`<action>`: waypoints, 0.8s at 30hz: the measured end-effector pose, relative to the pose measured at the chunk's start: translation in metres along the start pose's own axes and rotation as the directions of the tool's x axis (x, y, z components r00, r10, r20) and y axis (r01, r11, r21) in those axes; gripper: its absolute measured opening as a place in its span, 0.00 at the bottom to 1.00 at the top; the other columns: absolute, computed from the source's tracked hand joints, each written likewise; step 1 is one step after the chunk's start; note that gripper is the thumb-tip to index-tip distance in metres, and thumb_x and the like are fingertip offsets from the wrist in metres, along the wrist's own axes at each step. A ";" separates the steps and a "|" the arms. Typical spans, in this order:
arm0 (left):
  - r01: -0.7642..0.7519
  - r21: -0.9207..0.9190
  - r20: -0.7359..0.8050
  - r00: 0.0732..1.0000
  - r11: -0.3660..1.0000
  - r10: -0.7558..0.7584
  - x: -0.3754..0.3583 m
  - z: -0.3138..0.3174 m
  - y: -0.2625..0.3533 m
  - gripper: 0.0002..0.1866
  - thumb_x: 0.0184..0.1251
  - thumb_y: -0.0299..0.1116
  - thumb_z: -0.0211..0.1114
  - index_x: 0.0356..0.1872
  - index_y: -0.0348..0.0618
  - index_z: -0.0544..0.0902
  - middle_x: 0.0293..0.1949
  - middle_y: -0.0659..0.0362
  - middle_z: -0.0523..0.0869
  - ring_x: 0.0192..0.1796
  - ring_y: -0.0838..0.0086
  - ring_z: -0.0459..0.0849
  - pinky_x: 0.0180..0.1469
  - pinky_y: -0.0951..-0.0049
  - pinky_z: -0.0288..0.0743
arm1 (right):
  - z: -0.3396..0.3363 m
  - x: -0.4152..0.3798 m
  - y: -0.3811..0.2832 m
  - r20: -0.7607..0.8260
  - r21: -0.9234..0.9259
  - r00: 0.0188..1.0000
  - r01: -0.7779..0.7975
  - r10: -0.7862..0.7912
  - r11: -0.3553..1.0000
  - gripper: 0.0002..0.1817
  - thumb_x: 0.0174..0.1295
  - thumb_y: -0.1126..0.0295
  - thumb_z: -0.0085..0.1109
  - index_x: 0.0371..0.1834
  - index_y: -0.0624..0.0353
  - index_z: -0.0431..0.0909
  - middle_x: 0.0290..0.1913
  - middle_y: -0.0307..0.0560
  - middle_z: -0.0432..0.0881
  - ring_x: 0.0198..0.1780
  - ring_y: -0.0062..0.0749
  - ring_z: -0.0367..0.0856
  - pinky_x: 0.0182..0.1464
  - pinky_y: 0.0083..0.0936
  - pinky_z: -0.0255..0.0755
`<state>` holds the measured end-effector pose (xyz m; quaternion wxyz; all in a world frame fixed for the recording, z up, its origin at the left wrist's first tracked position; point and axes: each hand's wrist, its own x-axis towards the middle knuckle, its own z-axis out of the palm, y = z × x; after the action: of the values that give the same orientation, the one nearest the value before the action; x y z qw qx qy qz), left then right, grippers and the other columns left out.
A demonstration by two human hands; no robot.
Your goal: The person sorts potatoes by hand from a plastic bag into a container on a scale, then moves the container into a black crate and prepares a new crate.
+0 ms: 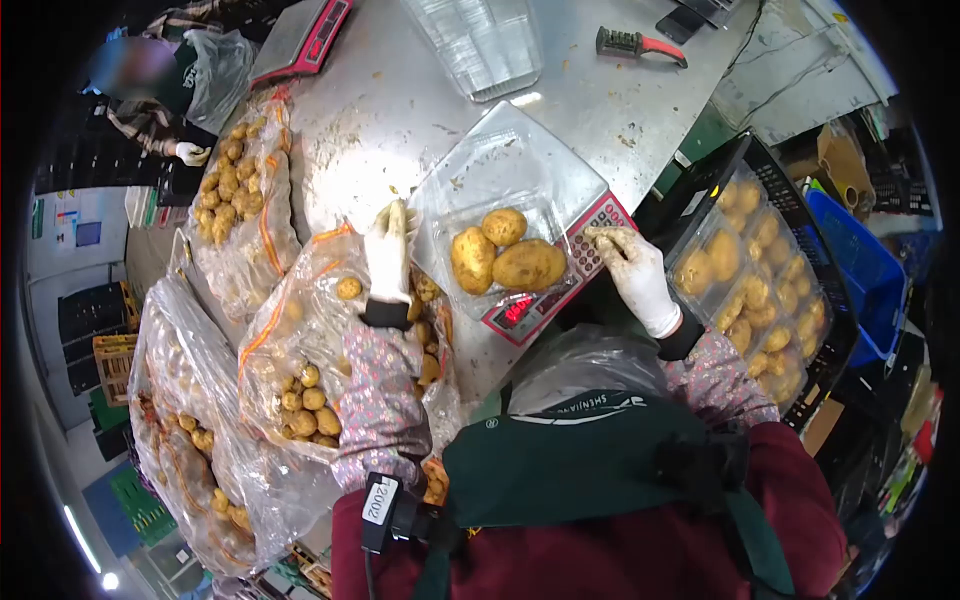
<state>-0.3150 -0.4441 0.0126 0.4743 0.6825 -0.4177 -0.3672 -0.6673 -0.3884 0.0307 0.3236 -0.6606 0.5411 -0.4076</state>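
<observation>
A clear plastic tray with three potatoes in it sits on the metal plate of a weighing scale. The scale's red front panel carries a keypad and a lit red display. My right hand, in a white glove, reaches over the keypad with its fingertips at the keys and holds nothing. Left of the tray, my left hand, also gloved in white, points forward above an opened bag of potatoes. Its fingers look extended, and nothing shows in them.
More potato bags line the left side. Stacked clear trays, a red-handled brush-like tool and a second scale lie farther back. At right, a black crate holds packed potatoes beside a blue crate. Another person's gloved hand is at upper left.
</observation>
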 end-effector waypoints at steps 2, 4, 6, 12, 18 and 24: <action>0.371 -0.269 0.424 0.874 0.889 -0.236 -0.009 0.006 0.007 0.35 0.76 0.56 0.49 0.68 0.33 0.66 0.60 0.44 0.78 0.61 0.61 0.77 0.65 0.65 0.68 | -0.003 -0.008 0.006 0.065 0.039 0.996 -0.065 0.063 0.997 0.10 0.67 0.69 0.56 0.42 0.64 0.83 0.39 0.52 0.86 0.40 0.39 0.86 0.44 0.28 0.78; 0.407 -0.520 0.454 0.876 0.751 -0.160 -0.016 0.011 0.018 0.34 0.77 0.55 0.48 0.69 0.33 0.64 0.61 0.43 0.78 0.62 0.60 0.77 0.67 0.63 0.66 | -0.008 -0.011 0.009 0.111 0.094 0.980 -0.175 0.164 0.980 0.13 0.69 0.66 0.55 0.43 0.65 0.83 0.39 0.52 0.86 0.39 0.37 0.86 0.44 0.28 0.79; 0.348 -0.716 0.395 0.917 0.606 -0.060 -0.028 0.010 0.028 0.34 0.78 0.52 0.46 0.70 0.32 0.63 0.69 0.43 0.68 0.68 0.59 0.71 0.74 0.60 0.55 | -0.018 -0.012 0.010 0.628 0.474 0.634 -0.772 0.452 0.424 0.21 0.74 0.56 0.48 0.48 0.67 0.79 0.40 0.52 0.86 0.39 0.35 0.86 0.42 0.28 0.80; 0.145 -0.341 0.093 0.988 0.929 -0.120 -0.129 0.000 0.010 0.28 0.63 0.22 0.65 0.65 0.36 0.70 0.60 0.56 0.77 0.60 0.74 0.75 0.61 0.72 0.71 | -0.003 -0.036 0.023 0.700 0.609 0.688 -0.715 0.193 0.342 0.19 0.74 0.59 0.46 0.48 0.66 0.77 0.39 0.50 0.84 0.39 0.36 0.85 0.40 0.25 0.80; 0.280 -0.499 0.117 0.959 0.820 -0.256 -0.156 0.008 -0.033 0.10 0.70 0.25 0.62 0.50 0.34 0.79 0.42 0.58 0.84 0.45 0.75 0.82 0.51 0.76 0.77 | -0.002 -0.025 0.003 0.639 0.454 0.702 -0.674 0.314 0.583 0.13 0.72 0.66 0.50 0.44 0.65 0.79 0.39 0.46 0.85 0.39 0.30 0.86 0.40 0.24 0.81; 0.360 -0.633 0.195 0.931 0.685 -0.309 -0.164 0.011 -0.037 0.08 0.74 0.26 0.56 0.48 0.35 0.78 0.40 0.52 0.84 0.44 0.63 0.85 0.52 0.61 0.82 | 0.006 -0.017 -0.010 0.624 0.407 0.673 -0.713 0.396 0.571 0.09 0.69 0.69 0.56 0.39 0.66 0.80 0.34 0.44 0.85 0.34 0.25 0.85 0.35 0.19 0.80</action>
<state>-0.3788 -0.2899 -0.0084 0.5934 0.5215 -0.1465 -0.5954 -0.6589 -0.3703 0.0331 0.7564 -0.3790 0.4640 -0.2624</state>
